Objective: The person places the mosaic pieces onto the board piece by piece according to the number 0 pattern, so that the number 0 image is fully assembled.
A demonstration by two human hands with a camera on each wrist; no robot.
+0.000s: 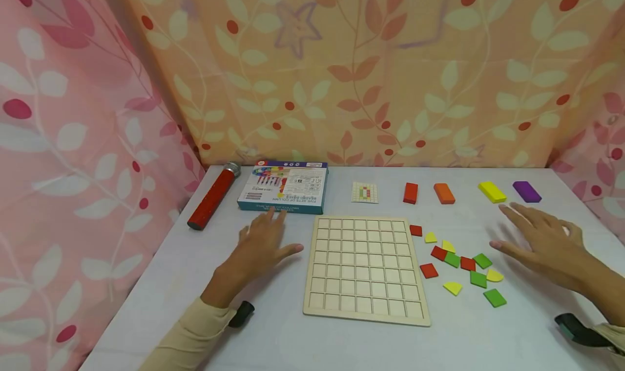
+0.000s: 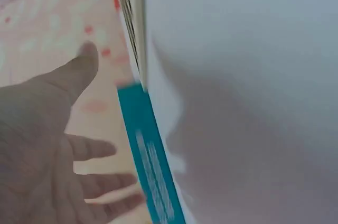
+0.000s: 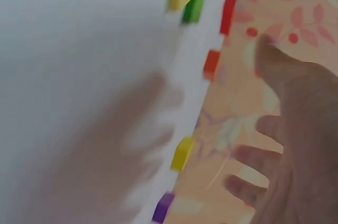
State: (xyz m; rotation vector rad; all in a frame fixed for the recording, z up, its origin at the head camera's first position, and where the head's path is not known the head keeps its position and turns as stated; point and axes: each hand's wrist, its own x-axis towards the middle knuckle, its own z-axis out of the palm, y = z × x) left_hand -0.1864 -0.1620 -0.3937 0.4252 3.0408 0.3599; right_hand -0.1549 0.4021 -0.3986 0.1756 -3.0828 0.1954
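My left hand (image 1: 257, 246) hovers over the white table with fingers spread, its fingertips close to the front edge of a flat teal-sided box (image 1: 283, 187). On the other side my right hand (image 1: 544, 243) is spread too, holding nothing, nearest the yellow block (image 1: 492, 192) and the purple block (image 1: 527, 192). Between the hands lies a pale wooden grid board (image 1: 368, 270) with bare square cells. Right of the board are scattered small flat tiles: red squares (image 1: 429, 270), green squares (image 1: 495, 298) and yellow quarter-round pieces (image 1: 452, 288).
A red tube (image 1: 214, 197) with a silvery end lies left of the box. At the back are a small patterned card (image 1: 364, 192), a red block (image 1: 410, 193) and an orange block (image 1: 444, 193). Floral curtains (image 1: 342, 78) enclose the table's back and sides.
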